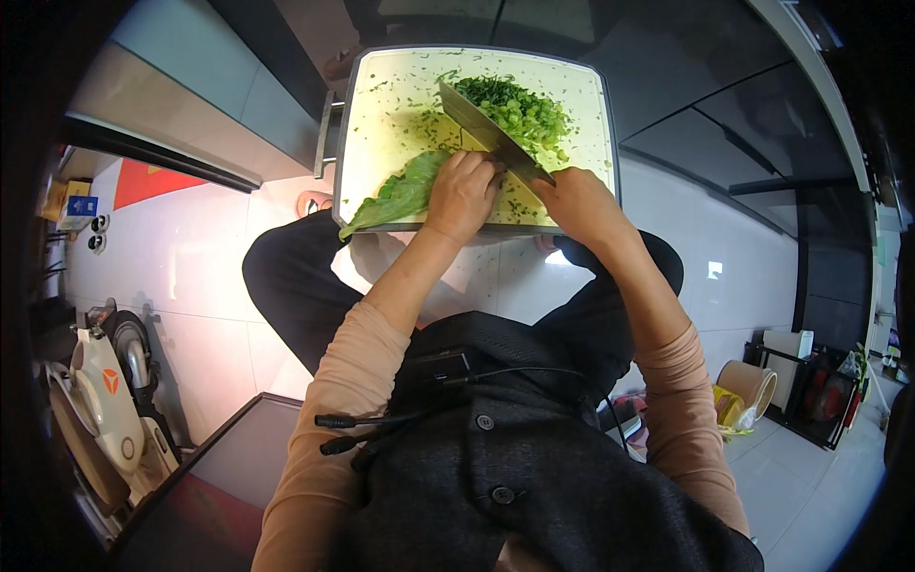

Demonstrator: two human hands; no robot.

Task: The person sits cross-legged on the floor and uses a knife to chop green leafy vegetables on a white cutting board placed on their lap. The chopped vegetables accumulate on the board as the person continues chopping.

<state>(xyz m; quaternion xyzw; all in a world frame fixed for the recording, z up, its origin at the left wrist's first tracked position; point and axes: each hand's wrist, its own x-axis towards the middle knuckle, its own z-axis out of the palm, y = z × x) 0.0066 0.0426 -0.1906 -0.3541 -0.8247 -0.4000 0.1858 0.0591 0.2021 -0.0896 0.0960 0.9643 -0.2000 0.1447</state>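
In front of me a white cutting board (379, 93) with a dark rim carries chopped greens. My right hand (582, 204) grips the handle of a broad kitchen cleaver (490, 132), its blade slanting up and left across the board. Just left of the blade, my left hand (463, 189) presses on a bundle of leafy greens (404, 193), fingers curled close to the blade. The leaf end of the bundle hangs over the board's near left corner. Beyond the cleaver lies a heap of finely cut greens (522, 111), dark at the back and paler in front. The cut end is hidden by my fingers.
Dark glossy cabinets (700, 121) stand behind the board and to the right. A metal bar handle (325, 136) juts out at the board's left edge. At far left stands a white electric scooter (107, 407). A round bin (747, 386) sits at right on the tiled floor.
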